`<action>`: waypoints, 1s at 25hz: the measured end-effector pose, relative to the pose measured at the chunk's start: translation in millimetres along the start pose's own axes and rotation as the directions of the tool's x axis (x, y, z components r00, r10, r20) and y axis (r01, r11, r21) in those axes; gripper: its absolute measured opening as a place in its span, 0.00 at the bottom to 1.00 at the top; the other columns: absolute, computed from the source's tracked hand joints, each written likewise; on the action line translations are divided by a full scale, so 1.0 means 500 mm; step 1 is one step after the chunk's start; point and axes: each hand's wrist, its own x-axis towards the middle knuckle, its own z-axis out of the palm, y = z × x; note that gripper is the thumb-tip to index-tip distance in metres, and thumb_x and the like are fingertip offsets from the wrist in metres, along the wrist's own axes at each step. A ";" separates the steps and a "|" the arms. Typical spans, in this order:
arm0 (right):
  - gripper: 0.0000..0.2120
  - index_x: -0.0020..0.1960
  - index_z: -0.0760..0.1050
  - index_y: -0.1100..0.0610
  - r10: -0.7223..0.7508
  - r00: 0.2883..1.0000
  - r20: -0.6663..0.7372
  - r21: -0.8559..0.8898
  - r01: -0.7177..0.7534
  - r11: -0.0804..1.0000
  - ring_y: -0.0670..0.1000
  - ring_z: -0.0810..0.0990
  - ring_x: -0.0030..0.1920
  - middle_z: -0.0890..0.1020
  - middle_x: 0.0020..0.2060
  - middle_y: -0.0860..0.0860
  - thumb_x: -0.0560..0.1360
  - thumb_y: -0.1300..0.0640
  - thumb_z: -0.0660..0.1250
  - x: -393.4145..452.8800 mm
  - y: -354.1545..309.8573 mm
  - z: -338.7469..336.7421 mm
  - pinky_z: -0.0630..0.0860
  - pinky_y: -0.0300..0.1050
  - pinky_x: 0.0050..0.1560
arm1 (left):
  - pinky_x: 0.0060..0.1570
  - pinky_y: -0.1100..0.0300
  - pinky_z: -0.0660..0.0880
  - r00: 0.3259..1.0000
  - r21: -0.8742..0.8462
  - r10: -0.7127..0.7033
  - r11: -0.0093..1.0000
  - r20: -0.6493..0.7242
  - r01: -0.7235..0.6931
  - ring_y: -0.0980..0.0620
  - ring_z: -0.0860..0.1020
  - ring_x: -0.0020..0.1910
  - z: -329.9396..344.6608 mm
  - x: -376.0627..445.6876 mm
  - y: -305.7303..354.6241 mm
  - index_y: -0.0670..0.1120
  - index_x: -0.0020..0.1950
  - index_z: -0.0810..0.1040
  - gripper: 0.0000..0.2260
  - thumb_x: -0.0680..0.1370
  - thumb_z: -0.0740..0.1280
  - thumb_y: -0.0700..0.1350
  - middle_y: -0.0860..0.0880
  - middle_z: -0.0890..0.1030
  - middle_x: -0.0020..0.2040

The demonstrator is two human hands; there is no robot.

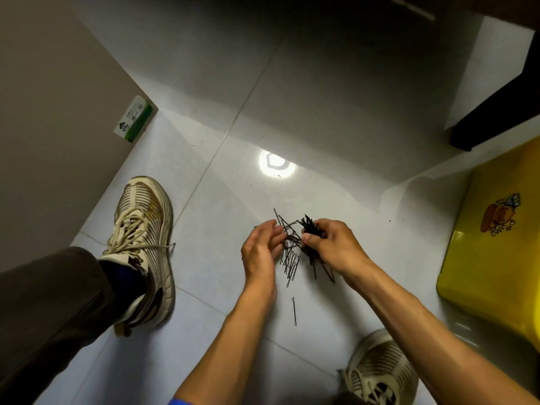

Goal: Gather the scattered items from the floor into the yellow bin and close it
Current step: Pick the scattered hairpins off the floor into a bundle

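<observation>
The person's right hand (333, 244) grips a thick bunch of black hairpins (311, 229), fingers curled round it just above the pale tiled floor (222, 287). The left hand (261, 249) reaches in beside it with fingers nearly straight, their tips touching the loose pins (292, 261) heaped on the tiles between the hands (one stray pin (294, 311) lies apart, nearer the person). The yellow bin (496, 244) stands at the right edge, near the right forearm, with a worn sneaker (143, 247) planted well to the left.

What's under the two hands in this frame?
Loose black hairpins lie on the tile floor under both hands; the right hand grips a bunch. Any pins beneath the left hand are hidden.
</observation>
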 end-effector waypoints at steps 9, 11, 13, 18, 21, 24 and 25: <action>0.13 0.55 0.81 0.55 -0.020 0.980 0.197 0.072 0.006 0.997 0.50 0.83 0.52 0.83 0.51 0.51 0.77 0.66 0.61 -0.066 -0.063 0.009 0.79 0.50 0.57 | 0.38 0.56 0.81 0.904 -0.263 -0.284 0.890 0.319 0.373 0.45 0.84 0.44 0.036 -0.011 0.017 0.41 0.51 0.82 0.18 0.81 0.58 0.52 0.42 0.84 0.47; 0.14 0.57 0.80 0.51 -0.185 0.981 0.065 0.007 0.185 0.983 0.40 0.82 0.50 0.83 0.50 0.40 0.77 0.63 0.61 -0.078 -0.049 0.001 0.78 0.37 0.53 | 0.36 0.57 0.81 0.924 -0.342 -0.264 0.872 0.276 0.351 0.46 0.83 0.36 0.030 -0.007 0.018 0.40 0.48 0.81 0.12 0.80 0.59 0.44 0.42 0.82 0.39; 0.14 0.57 0.80 0.48 -0.302 0.944 -0.136 -0.190 0.274 0.943 0.37 0.81 0.45 0.81 0.50 0.36 0.77 0.61 0.63 -0.078 0.004 -0.031 0.76 0.31 0.45 | 0.32 0.58 0.79 0.933 -0.310 -0.272 0.889 0.235 0.337 0.47 0.80 0.32 0.022 -0.005 0.014 0.40 0.47 0.79 0.11 0.79 0.58 0.41 0.43 0.80 0.35; 0.09 0.57 0.75 0.57 -0.191 0.972 -0.138 -0.804 0.003 0.594 0.58 0.74 0.52 0.76 0.53 0.54 0.78 0.58 0.62 -0.065 0.187 -0.088 0.72 0.51 0.48 | 0.27 0.61 0.71 0.945 -0.113 -0.272 0.949 0.180 0.294 0.51 0.75 0.27 0.000 -0.009 0.002 0.41 0.46 0.79 0.12 0.80 0.60 0.47 0.47 0.76 0.31; 0.04 0.48 0.72 0.57 -0.179 0.976 -0.125 -0.758 0.023 0.652 0.58 0.74 0.47 0.75 0.45 0.53 0.80 0.58 0.60 -0.048 0.192 -0.051 0.68 0.49 0.43 | 0.26 0.61 0.71 0.953 -0.108 -0.273 0.952 0.127 0.287 0.51 0.75 0.27 -0.006 -0.012 -0.004 0.42 0.45 0.78 0.11 0.80 0.62 0.48 0.47 0.76 0.31; 0.05 0.46 0.70 0.54 -0.177 0.971 -0.162 -0.600 0.046 0.799 0.58 0.75 0.46 0.74 0.43 0.51 0.80 0.54 0.60 -0.032 0.151 -0.012 0.67 0.47 0.41 | 0.25 0.62 0.71 0.959 -0.108 -0.267 0.955 0.098 0.277 0.51 0.75 0.27 -0.018 -0.009 0.003 0.42 0.45 0.78 0.10 0.80 0.62 0.47 0.47 0.76 0.31; 0.07 0.49 0.71 0.55 -0.167 0.964 -0.205 -0.574 0.019 0.819 0.58 0.74 0.48 0.74 0.46 0.52 0.79 0.52 0.62 -0.028 0.144 -0.005 0.69 0.48 0.42 | 0.26 0.61 0.71 0.960 -0.111 -0.264 0.955 0.089 0.273 0.51 0.75 0.27 -0.022 -0.006 0.006 0.42 0.45 0.77 0.10 0.80 0.62 0.47 0.47 0.76 0.31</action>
